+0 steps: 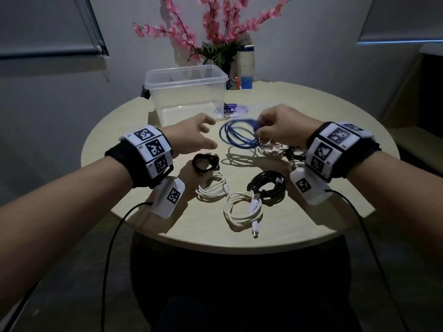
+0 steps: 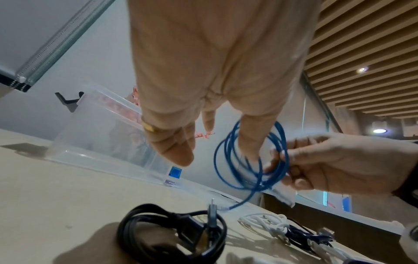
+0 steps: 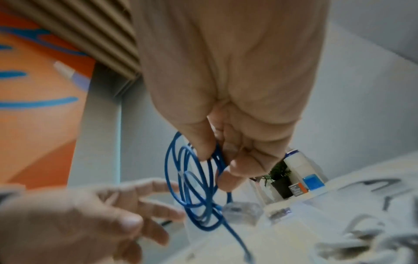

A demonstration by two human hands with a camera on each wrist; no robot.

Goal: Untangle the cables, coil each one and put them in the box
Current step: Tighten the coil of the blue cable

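Note:
My right hand [image 1: 268, 127] pinches a coil of blue cable [image 1: 236, 136] and holds it just above the round table [image 1: 134, 183]; the same blue cable [image 3: 192, 184] hangs from its fingers in the right wrist view, and the blue cable [image 2: 248, 160] shows in the left wrist view too. My left hand [image 1: 196, 135] hovers open to the left of the coil, fingers spread, holding nothing. The clear plastic box [image 1: 187, 92] stands behind both hands. On the table lie coiled cables: a small black one [image 1: 205, 162], two white ones [image 1: 213, 185] [image 1: 242, 209] and a black one [image 1: 268, 185].
A loose heap of white and black cables [image 1: 280, 149] lies under my right wrist. Behind the box stand a pot of pink flowers [image 1: 220, 44], a white bottle [image 1: 247, 68] and a small carton [image 1: 233, 83]. A blue printed card [image 1: 231, 110] lies right of the box.

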